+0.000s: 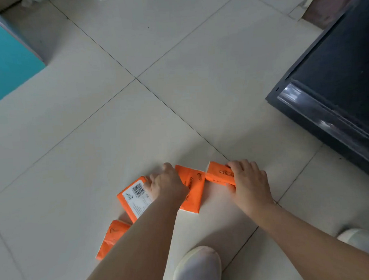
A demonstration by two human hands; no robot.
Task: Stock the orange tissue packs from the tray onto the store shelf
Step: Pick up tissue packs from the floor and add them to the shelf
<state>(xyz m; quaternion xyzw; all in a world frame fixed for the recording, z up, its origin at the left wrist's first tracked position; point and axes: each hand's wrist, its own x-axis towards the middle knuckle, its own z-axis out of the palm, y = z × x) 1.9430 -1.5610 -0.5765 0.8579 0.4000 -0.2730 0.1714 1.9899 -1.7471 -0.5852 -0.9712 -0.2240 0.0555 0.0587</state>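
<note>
On floor (177,97) — R hand (250,180) round pack (219,174)

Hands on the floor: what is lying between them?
In the head view, an orange tissue pack lies flat on the tiles between the left hand and the right hand, which grips another pack.

Glossy orange plastic-wrapped tissue packs (192,188), smooth pale floor tiles (94,133), dark matt shelf (340,54)

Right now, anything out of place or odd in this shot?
Yes. Four orange tissue packs lie scattered on the floor tiles at mixed angles, none on the dark shelf. The right hand grips one; the left hand lies over two.
</note>
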